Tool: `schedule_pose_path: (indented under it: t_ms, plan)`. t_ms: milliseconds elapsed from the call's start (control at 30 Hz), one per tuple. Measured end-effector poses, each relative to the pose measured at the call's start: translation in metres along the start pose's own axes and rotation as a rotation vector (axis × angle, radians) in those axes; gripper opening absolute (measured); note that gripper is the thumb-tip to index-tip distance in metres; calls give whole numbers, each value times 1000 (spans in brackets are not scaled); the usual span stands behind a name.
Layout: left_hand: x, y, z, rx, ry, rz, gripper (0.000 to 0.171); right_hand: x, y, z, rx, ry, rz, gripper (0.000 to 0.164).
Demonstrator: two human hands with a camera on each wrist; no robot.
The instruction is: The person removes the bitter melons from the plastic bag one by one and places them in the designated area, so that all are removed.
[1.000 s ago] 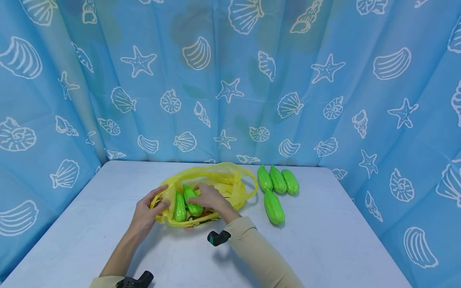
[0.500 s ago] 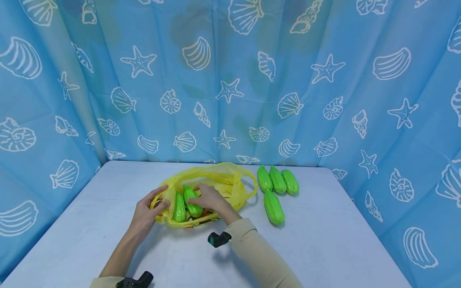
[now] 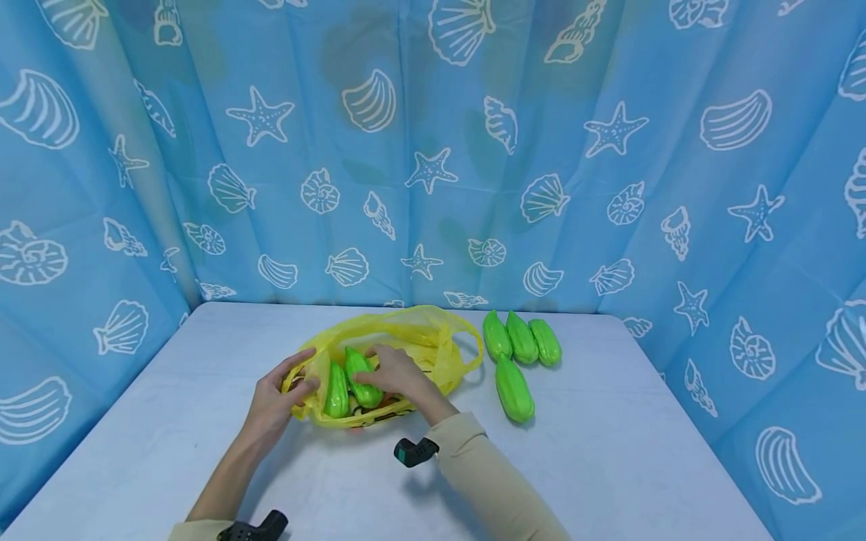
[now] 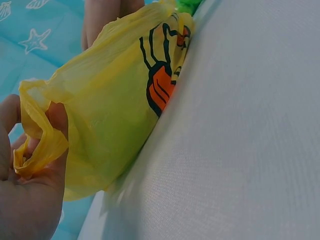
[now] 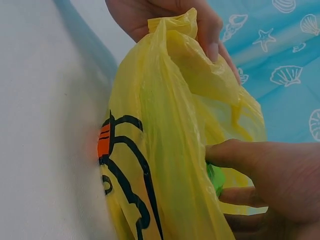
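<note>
A yellow plastic bag (image 3: 446,361) with black and orange print lies on its side on the table, its mouth spread open. My left hand (image 3: 271,398) grips the bag's left edge; in the left wrist view its handle is bunched between thumb and fingers. Two glossy green, tapered gourd-shaped pieces show in the mouth. My right hand (image 3: 398,370) reaches in and holds the right-hand green gourd-shaped piece (image 3: 361,376) between thumb and fingers. The other green piece (image 3: 337,392) stands beside it, nearer my left hand. In the right wrist view, the bag hides most of the held piece.
Three similar green pieces (image 3: 522,338) lie side by side behind and right of the bag, and another green piece (image 3: 515,389) lies in front of them. The white table (image 3: 609,451) meets a blue shell-print curtain (image 3: 433,150) at the back and sides.
My right forearm has shifted very slightly to the right. Both hands, the bag and the green pieces otherwise stay where they were.
</note>
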State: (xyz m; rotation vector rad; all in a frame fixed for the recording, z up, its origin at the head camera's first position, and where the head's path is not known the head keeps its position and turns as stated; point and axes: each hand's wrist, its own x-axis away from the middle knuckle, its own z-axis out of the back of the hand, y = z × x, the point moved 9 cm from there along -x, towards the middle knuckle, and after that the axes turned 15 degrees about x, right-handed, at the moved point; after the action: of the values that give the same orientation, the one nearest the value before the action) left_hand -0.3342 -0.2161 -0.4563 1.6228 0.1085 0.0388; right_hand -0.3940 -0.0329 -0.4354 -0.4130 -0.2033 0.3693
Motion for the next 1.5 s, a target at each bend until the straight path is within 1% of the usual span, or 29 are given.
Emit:
schedule_pose_path:
  t_ms: [200, 433, 633, 800, 1100, 1367, 1500]
  plan:
    - [0, 1, 0, -6, 1, -4, 56, 3, 4, 6, -1, 30, 15, 60]
    - [0, -1, 0, -15, 5, 33, 57, 10, 5, 15, -35, 45, 37, 61]
    - [0, -1, -1, -23, 6, 42, 57, 17, 8, 24, -61, 42, 55, 63]
    - [0, -1, -1, -32, 10, 45, 57, 23, 16, 32, -77, 46, 66, 65]
    - [1, 0, 0, -29, 8, 30, 56, 39, 31, 53, -88, 75, 53, 64]
    - [2, 2, 1, -28, 16, 27, 56, 51, 44, 65, -71, 107, 39, 65]
    - [2, 2, 2, -25, 18, 30, 56, 58, 49, 69, -58, 127, 48, 64]
